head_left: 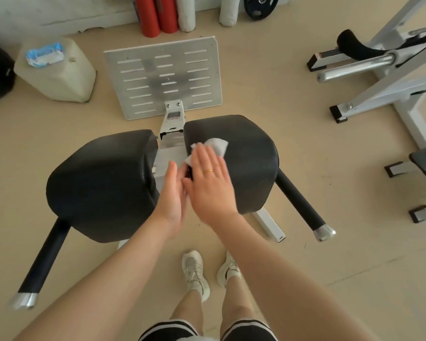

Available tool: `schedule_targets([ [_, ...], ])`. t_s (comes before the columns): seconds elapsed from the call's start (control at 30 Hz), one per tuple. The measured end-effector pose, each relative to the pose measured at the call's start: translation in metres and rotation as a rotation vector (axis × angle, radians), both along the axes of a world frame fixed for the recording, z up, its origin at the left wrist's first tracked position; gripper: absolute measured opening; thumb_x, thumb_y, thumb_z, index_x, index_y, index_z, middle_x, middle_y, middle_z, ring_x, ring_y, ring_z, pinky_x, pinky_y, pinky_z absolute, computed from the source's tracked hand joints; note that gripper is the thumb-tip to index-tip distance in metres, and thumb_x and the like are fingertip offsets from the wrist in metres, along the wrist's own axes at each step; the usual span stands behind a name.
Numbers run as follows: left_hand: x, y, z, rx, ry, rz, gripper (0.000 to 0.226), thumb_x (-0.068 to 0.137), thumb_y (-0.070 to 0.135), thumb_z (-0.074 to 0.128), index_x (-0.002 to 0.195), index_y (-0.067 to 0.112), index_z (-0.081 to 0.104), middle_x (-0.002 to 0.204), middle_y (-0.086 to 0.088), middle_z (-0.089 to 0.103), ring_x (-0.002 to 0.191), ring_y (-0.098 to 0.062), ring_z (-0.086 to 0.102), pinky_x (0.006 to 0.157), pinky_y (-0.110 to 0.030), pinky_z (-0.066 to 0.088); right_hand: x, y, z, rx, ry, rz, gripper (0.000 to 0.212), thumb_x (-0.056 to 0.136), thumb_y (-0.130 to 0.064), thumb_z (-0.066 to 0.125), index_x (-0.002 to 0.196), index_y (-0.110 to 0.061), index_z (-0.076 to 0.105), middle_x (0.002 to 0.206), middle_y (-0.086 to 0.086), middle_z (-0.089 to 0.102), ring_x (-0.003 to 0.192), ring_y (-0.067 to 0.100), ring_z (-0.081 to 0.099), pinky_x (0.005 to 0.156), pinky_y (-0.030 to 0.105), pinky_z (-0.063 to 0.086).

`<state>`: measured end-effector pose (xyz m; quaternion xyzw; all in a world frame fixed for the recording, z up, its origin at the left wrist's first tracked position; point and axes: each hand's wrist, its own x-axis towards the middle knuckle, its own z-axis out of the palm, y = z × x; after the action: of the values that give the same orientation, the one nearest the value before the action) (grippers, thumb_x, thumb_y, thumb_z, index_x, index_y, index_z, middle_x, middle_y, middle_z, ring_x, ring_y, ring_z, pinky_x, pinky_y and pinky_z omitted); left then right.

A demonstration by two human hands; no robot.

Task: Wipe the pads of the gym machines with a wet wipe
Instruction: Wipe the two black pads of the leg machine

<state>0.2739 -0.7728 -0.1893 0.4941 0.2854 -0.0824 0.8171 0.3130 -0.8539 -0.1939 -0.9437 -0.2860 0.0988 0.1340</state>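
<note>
Wet wipe (217, 145) being pressed flat on right pad (246, 163) by right hand (210, 183), fingers straight. Left hand (172, 193) being held open, edge-on, between right pad and left pad (101, 183).

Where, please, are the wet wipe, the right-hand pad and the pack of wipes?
wet wipe (218, 143), head view, its exposed far corner.
right-hand pad (251, 156), head view, its top face.
pack of wipes (44, 54), head view, its middle.

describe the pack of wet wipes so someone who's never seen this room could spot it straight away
Start at the big slotted metal footplate on the floor ahead of the two black pads. Left of it sits a pale, cream-coloured block cushion, and the pack of wet wipes lies on top of it. It is the only crinkly blue-and-white plastic packet among the plain things there.
</note>
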Motion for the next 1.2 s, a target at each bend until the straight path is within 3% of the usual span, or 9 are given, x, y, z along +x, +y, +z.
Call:
schedule_targets([
  [0.13,-0.005,0.009,-0.007,-0.01,-0.026,-0.041,0.064,0.094,0.056,0.01,0.143,0.021,0.034,0.141,0.003,0.047,0.13,-0.01,0.042,0.111,-0.034,0.03,0.006,-0.001,-0.008,-0.049,-0.097,0.104,0.058,0.095,-0.039,0.024,0.143,-0.008,0.031,0.149,0.007,0.034,0.14,0.023,0.025,0.117,0.033,0.002],
  [0.23,-0.005,0.01,-0.015,-0.023,-0.009,-0.014,0.065,0.094,0.055,0.007,0.145,0.02,0.03,0.147,0.004,0.038,0.135,-0.008,0.033,0.114,-0.032,0.024,0.03,-0.038,-0.005,-0.008,-0.11,-0.06,0.055,0.089,-0.034,0.031,0.138,-0.01,0.04,0.14,0.006,0.043,0.127,0.026,0.041,0.108,0.031,0.019],
  [0.4,-0.009,0.007,-0.021,0.005,0.009,-0.03,0.058,0.096,0.052,0.01,0.146,0.027,0.025,0.149,0.011,0.032,0.137,-0.007,0.028,0.117,-0.037,0.017,0.047,-0.081,0.003,-0.056,-0.015,-0.368,0.055,0.1,-0.033,0.027,0.149,-0.012,0.013,0.157,0.001,0.012,0.144,0.017,0.006,0.114,0.026,-0.001],
  [0.53,-0.01,0.004,-0.024,-0.043,-0.054,0.021,0.054,0.099,0.043,0.01,0.146,0.02,0.027,0.148,0.006,0.037,0.135,-0.006,0.033,0.116,-0.036,0.019,0.026,-0.026,0.001,0.002,-0.036,-0.174,0.058,0.097,-0.036,0.034,0.147,-0.011,0.021,0.154,0.005,0.022,0.144,0.02,0.01,0.112,0.024,-0.004],
  [0.7,-0.013,0.0,-0.026,-0.002,-0.128,-0.001,0.058,0.097,0.05,0.014,0.145,0.021,0.029,0.145,0.006,0.041,0.133,-0.006,0.036,0.114,-0.034,0.024,0.011,-0.007,-0.003,-0.005,-0.116,0.069,0.059,0.096,-0.042,0.024,0.146,-0.011,0.025,0.153,0.005,0.026,0.144,0.02,0.014,0.113,0.026,-0.006],
  [0.83,-0.015,-0.008,-0.031,0.086,-0.116,0.028,0.061,0.094,0.053,0.015,0.147,0.023,0.022,0.149,0.011,0.033,0.134,-0.001,0.032,0.115,-0.03,0.022,0.023,-0.063,-0.016,0.021,-0.106,-0.088,0.061,0.097,-0.035,0.035,0.149,-0.017,0.009,0.157,0.0,0.01,0.144,0.013,0.001,0.111,0.023,-0.009],
  [0.97,-0.02,-0.028,-0.041,0.129,-0.208,0.106,0.05,0.097,0.044,0.018,0.142,0.026,0.029,0.124,0.024,0.05,0.104,0.017,0.052,0.08,-0.005,0.045,0.02,-0.095,-0.038,0.003,-0.149,-0.282,0.064,0.099,-0.039,0.025,0.148,-0.018,-0.01,0.157,-0.001,-0.009,0.135,0.005,-0.023,0.11,0.021,-0.017],
  [1.13,-0.03,-0.043,-0.066,0.16,-0.364,0.261,0.058,0.097,0.046,0.011,0.145,0.017,0.028,0.137,0.006,0.048,0.123,-0.001,0.047,0.1,-0.02,0.039,-0.004,-0.049,-0.063,0.234,-0.353,-0.084,0.07,0.089,-0.042,0.033,0.146,-0.003,0.02,0.153,0.014,0.022,0.142,0.026,0.013,0.114,0.033,0.0],
  [1.2,-0.031,-0.045,-0.077,0.165,-0.435,0.272,0.058,0.096,0.047,0.011,0.142,0.02,0.035,0.137,0.006,0.05,0.127,-0.005,0.045,0.105,-0.027,0.034,-0.02,-0.032,-0.074,0.301,-0.412,0.028,0.07,0.091,-0.045,0.032,0.144,-0.002,0.022,0.152,0.014,0.025,0.141,0.026,0.015,0.115,0.035,0.005],
])
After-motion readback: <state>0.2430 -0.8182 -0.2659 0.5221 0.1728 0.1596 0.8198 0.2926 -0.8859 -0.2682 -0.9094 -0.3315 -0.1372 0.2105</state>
